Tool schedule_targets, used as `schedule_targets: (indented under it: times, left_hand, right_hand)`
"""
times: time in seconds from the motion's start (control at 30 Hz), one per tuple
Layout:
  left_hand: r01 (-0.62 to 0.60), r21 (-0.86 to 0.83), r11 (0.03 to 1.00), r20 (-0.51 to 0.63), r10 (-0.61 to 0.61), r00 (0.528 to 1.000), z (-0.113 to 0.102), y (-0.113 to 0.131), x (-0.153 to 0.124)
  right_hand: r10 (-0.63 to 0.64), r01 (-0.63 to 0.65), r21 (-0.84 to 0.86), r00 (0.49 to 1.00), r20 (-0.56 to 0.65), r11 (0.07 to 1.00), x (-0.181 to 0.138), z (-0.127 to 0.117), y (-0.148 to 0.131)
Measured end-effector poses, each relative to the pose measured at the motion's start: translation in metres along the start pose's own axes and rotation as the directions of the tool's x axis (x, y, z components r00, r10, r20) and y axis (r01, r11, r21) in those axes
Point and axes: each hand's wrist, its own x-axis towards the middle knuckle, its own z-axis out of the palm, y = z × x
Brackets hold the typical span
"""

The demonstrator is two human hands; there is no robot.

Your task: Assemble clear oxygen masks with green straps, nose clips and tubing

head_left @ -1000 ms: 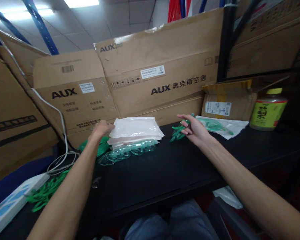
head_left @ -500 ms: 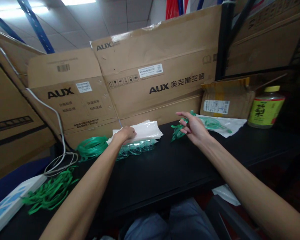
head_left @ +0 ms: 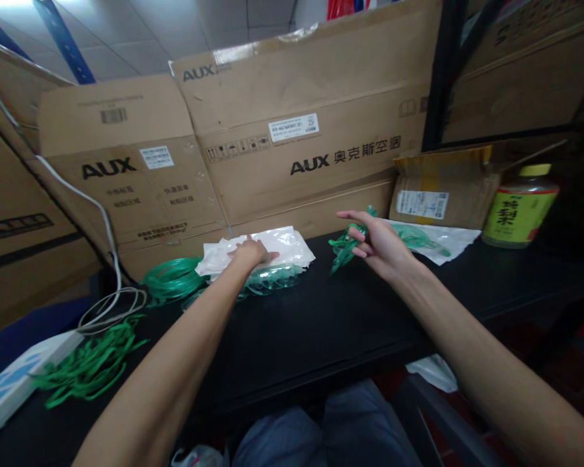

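Note:
My left hand (head_left: 251, 253) lies on a stack of white plastic packets (head_left: 292, 245), fingers spread and pressing the top one. Clear green coiled tubing (head_left: 272, 280) shows along the near edge of that stack. To the right, my right hand (head_left: 383, 245) is raised over the dark table, its index finger stretched out and the others curled. A bunch of green elastic straps (head_left: 343, 251) is held at these fingers; part of it is hidden behind the hand. Just beyond the right wrist lies a white packet (head_left: 460, 240) with pale green tubing (head_left: 421, 239) on it.
A coil of green tubing (head_left: 172, 279) sits left of the stack. Loose green straps (head_left: 95, 363) lie beside a white power strip (head_left: 34, 370) and its cable. Tall cardboard panels (head_left: 302, 84) back the table (head_left: 282, 344). An opened box (head_left: 440, 181) and a yellow-capped jar (head_left: 520, 207) stand right.
My left hand has moved from a closed pose at the stack's left side to spread fingers on the top packet. My right hand keeps nearly the same pose. The view has shifted slightly.

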Motion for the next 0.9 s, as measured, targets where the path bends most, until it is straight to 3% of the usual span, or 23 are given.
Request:
schedule_targets:
  times: [0.17,0.27,0.37,0.47,0.5,0.57,0.6,0.67,0.77,0.9]
  left_hand:
    - [0.019,-0.122,0.992,-0.03,-0.022,0.999,-0.018,0.008,-0.012]
    - [-0.127,-0.244,0.961,-0.174,0.086,0.981,-0.034,0.009,-0.033]
    - [-0.347,-0.356,0.868,-0.312,0.239,0.919,-0.04,0.009,-0.065]
    - [-0.431,-0.492,0.756,-0.318,0.305,0.898,-0.029,0.006,-0.105]
    - [-0.414,-0.669,0.618,-0.26,0.327,0.909,-0.023,0.005,-0.119]
    - [-0.231,-0.926,0.297,-0.087,0.429,0.899,-0.012,-0.001,-0.146]
    - [-0.108,-0.976,0.189,-0.011,0.455,0.891,-0.007,-0.004,-0.159]
    - [0.053,-0.995,0.079,0.081,0.413,0.907,-0.001,-0.014,-0.179]
    - [0.083,-0.993,0.081,0.106,0.336,0.936,0.005,-0.033,-0.196]
    - [0.026,-0.97,0.242,0.114,0.359,0.926,0.016,-0.055,-0.202]
  right_hand:
    - [0.03,-0.024,-0.043,0.989,0.142,0.999,-0.025,0.005,-0.027]
    - [0.043,-0.026,-0.074,0.968,0.246,0.997,-0.041,0.008,-0.041]
    - [0.07,-0.045,-0.083,0.944,0.322,0.996,-0.052,0.01,-0.045]
    - [0.109,-0.096,-0.053,0.915,0.388,0.994,-0.057,0.015,-0.044]
    - [0.123,-0.117,-0.04,0.904,0.41,0.992,-0.059,0.017,-0.042]
    - [0.153,-0.165,-0.013,0.878,0.453,0.986,-0.061,0.022,-0.038]
    - [0.169,-0.193,0.002,0.864,0.474,0.981,-0.061,0.024,-0.035]
    - [0.212,-0.265,0.029,0.828,0.519,0.964,-0.062,0.027,-0.027]
    - [0.315,-0.399,0.014,0.746,0.586,0.917,-0.06,0.028,-0.006]
    - [0.505,-0.493,-0.186,0.662,0.553,0.85,-0.057,0.024,0.026]
